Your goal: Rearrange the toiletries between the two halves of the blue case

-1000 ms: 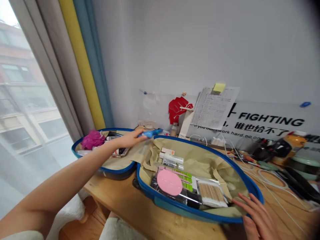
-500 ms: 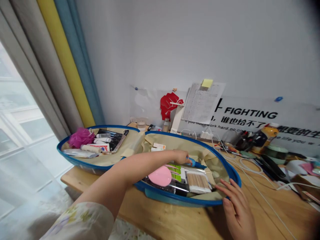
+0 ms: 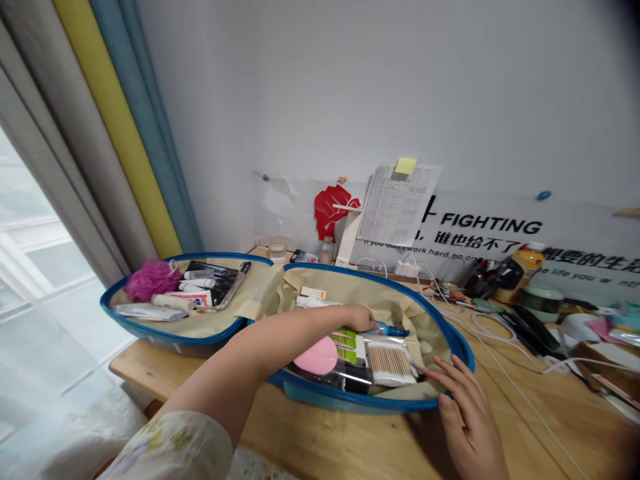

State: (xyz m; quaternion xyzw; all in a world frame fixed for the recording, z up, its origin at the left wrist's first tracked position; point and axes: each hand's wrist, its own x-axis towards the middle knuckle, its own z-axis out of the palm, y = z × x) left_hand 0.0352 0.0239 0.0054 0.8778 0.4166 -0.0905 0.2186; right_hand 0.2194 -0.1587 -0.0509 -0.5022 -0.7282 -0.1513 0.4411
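An open toiletry case (image 3: 370, 404) with a blue zip rim lies spread on the wooden desk. My left hand (image 3: 362, 318) reaches into its right half, fingers closed around a slim blue bottle (image 3: 393, 330) with a darker tapered end. The bottle lies low, just behind a clear pack of cotton swabs (image 3: 390, 363). Left of the swabs are green-and-white packaging (image 3: 346, 347) and a pink oval thing (image 3: 316, 357). A white tube (image 3: 313, 302) sits behind my left forearm. At the case's right end, my right hand (image 3: 467, 407) rests against the rim, fingers spread, holding nothing.
In the case's left half are a purple bath puff (image 3: 151, 280), white tubes (image 3: 197, 285) and a black pouch (image 3: 220, 290). White cables (image 3: 505, 333), an orange-labelled bottle (image 3: 517, 270) and a green-lidded jar (image 3: 541, 300) crowd the desk's right. A curtain hangs left.
My left hand has lowered the blue bottle slightly into the case, beside the swabs. My right hand stays at the rim. The whole view has shifted a little.
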